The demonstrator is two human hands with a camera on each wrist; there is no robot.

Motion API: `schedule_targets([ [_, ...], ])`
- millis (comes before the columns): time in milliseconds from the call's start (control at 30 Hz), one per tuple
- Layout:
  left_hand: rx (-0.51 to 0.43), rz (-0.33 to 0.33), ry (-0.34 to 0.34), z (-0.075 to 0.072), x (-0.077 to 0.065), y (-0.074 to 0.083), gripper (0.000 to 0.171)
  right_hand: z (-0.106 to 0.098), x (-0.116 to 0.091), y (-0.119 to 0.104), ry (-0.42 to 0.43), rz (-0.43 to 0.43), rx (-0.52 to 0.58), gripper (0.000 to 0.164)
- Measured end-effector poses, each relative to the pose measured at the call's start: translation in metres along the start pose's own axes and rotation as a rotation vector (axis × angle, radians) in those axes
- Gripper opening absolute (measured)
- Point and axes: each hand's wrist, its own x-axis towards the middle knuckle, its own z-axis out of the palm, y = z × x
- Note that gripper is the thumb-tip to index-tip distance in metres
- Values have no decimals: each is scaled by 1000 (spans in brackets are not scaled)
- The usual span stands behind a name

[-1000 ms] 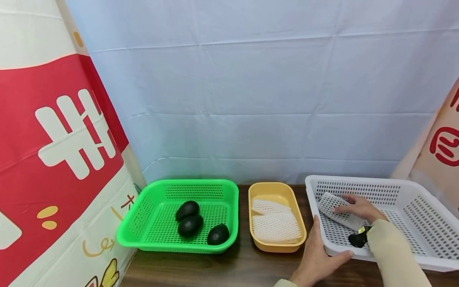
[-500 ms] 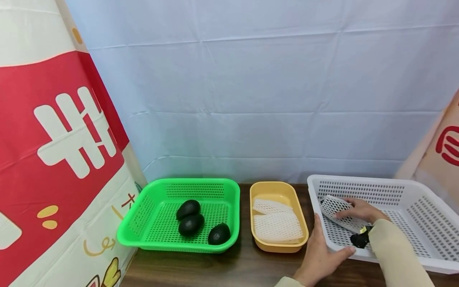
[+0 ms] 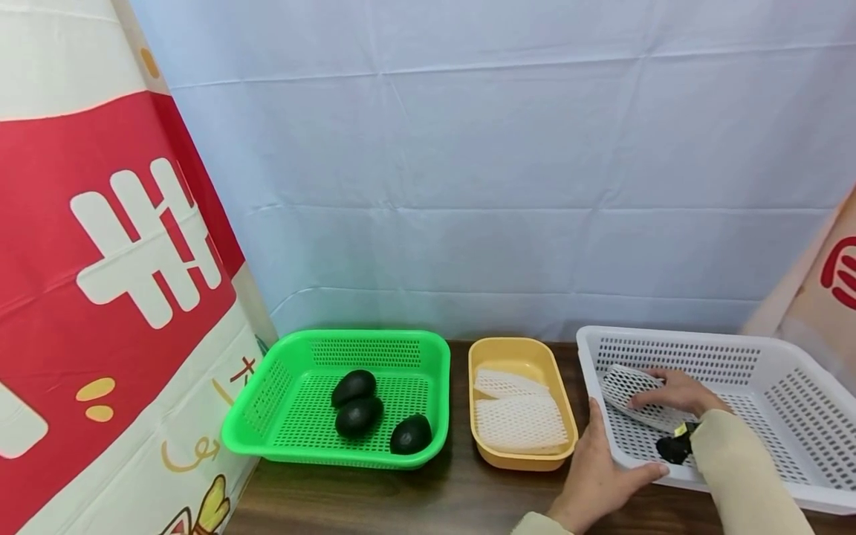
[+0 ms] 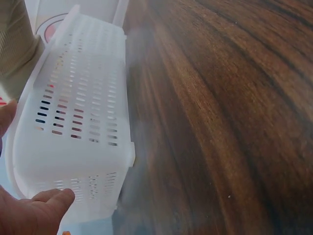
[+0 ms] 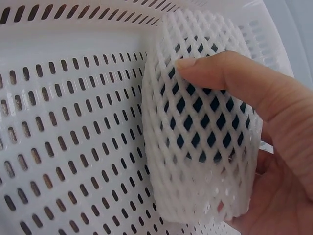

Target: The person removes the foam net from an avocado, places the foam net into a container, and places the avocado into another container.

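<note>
In the right wrist view, a white foam fruit net [image 5: 205,161] encloses a dark, rounded fruit that looks like an avocado [image 5: 198,105]. My right hand [image 3: 682,392] grips this bundle, thumb over the top and fingers around its side. It lies near the left end of the white perforated basket [image 3: 756,435]. At that basket's front left corner, my left hand [image 3: 595,472] rests its straight fingers against the outer side wall, its thumb stretched along the front rim. The left wrist view catches only part of this hand [image 4: 32,210] beside the basket wall.
A small yellow tray [image 3: 515,462] with foam nets [image 3: 518,420] stands left of the white basket. Farther left, a green basket [image 3: 267,446] holds three dark avocados [image 3: 411,435]. A pale cloth [image 3: 428,186] hangs behind, with a printed red and white sheet [image 3: 134,245] at left.
The head view has shifted slightly, so the baskets appear a little farther right. Both hands keep nearly the same places, the right one still gripping the netted avocado.
</note>
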Motion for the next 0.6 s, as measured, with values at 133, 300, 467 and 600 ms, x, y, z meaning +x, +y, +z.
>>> schedule_targets([
  [133, 4, -9, -3, 0, -1, 0, 105, 0, -1, 0, 15, -1, -41, 100],
  [300, 33, 22, -4, 0, 0, 0, 106, -3, -2, -3, 21, 10, -41, 105],
  [467, 70, 47, 12, -2, 1, 0, 105, -5, -2, -5, 19, 34, -9, 107],
  [600, 107, 50, 18, -5, 2, 2, 105, -6, -2, -7, 26, 29, 18, 107],
])
